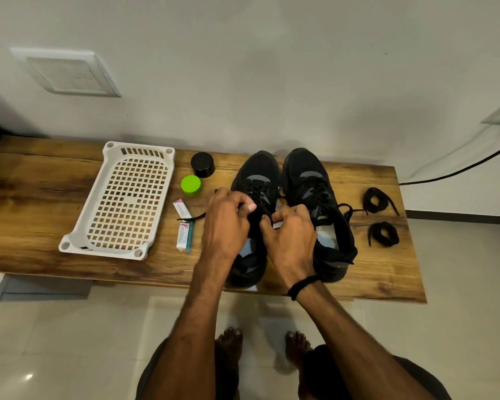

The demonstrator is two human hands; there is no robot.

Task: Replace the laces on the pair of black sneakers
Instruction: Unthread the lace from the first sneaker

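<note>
Both hands reach up from 6 o'clock to the middle. The left hand point(225, 223) has its fingers curled tight and pinches a black lace point(260, 197) over the left shoe point(257, 171). The right hand point(292, 238) is just beside it at 3 o'clock. Its fingers are curled too, and it pinches the same lace. A black band point(302, 285) goes round the right wrist. One loose end of the lace lies on the bench point(41, 197), at 9 o'clock from the left hand.

The left shoe and the right shoe point(303, 171) stand side by side on the wooden bench. Their toes point to 12 o'clock. The right shoe has a lace in it, and one end hangs out toward 3 o'clock.

Two spare laces point(377, 200) lie rolled up at 3 o'clock from the shoes, a little apart from each other.

At 9 o'clock from the shoes sits a black tub point(202, 164), with a green tub point(191, 184) just below it at 6 o'clock. Lower down lie two small packs point(182, 207) and a blue-green pen point(189, 241). Farther out at 9 o'clock lies a white basket point(110, 157).

Two bare feet point(228, 339) stand on the floor at 6 o'clock.
</note>
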